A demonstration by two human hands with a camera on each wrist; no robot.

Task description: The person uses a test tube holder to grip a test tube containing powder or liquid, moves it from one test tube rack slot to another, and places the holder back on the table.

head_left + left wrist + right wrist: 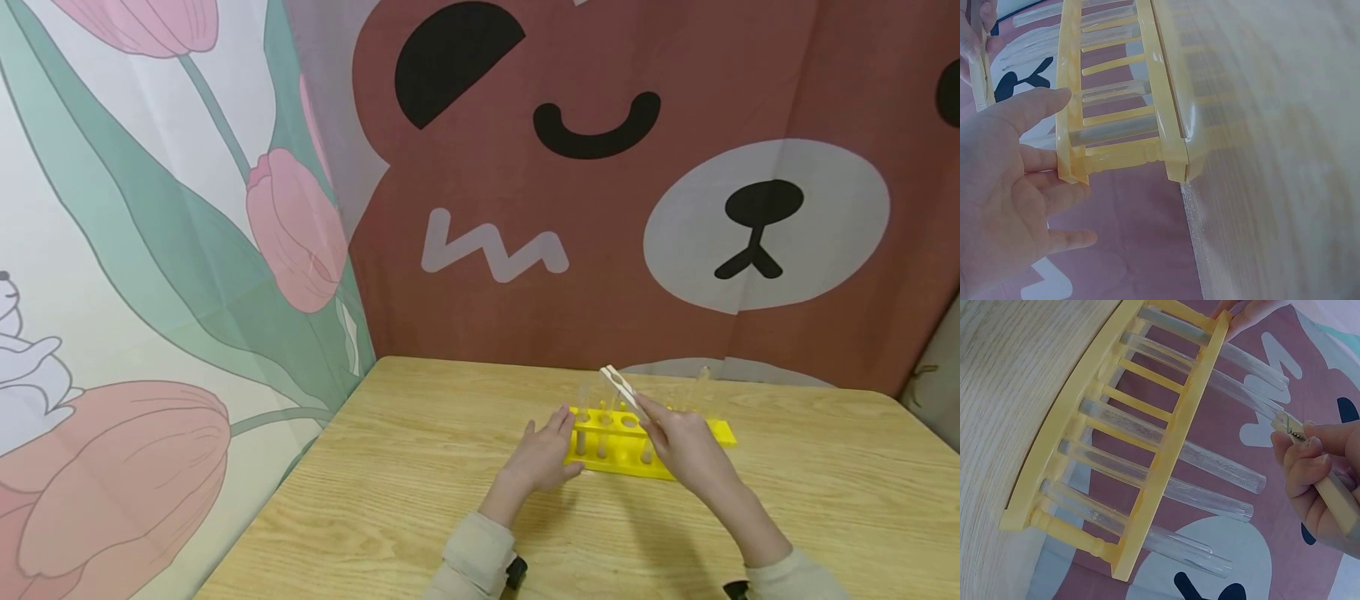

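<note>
A yellow test tube rack point(622, 468) stands on the table with several clear test tubes point(1222, 465) upright in it. My left hand point(536, 454) holds the rack's left end, with the thumb at the top plate's front and fingers around its end. My right hand point(693, 442) grips a wooden test tube clamp point(1338, 503) with a small metal spring point(1295, 430). In the right wrist view the clamp's tip overlaps the mouth of the second test tube point(1244, 390) from the left end. That tube's lower part sits in the rack.
The wood-grain table point(375, 500) reaches back to a curtain point(487, 317) with a brown bear print. A tulip-print curtain point(150, 275) hangs along the left side. One test tube point(702, 385) stands near the rack's right end.
</note>
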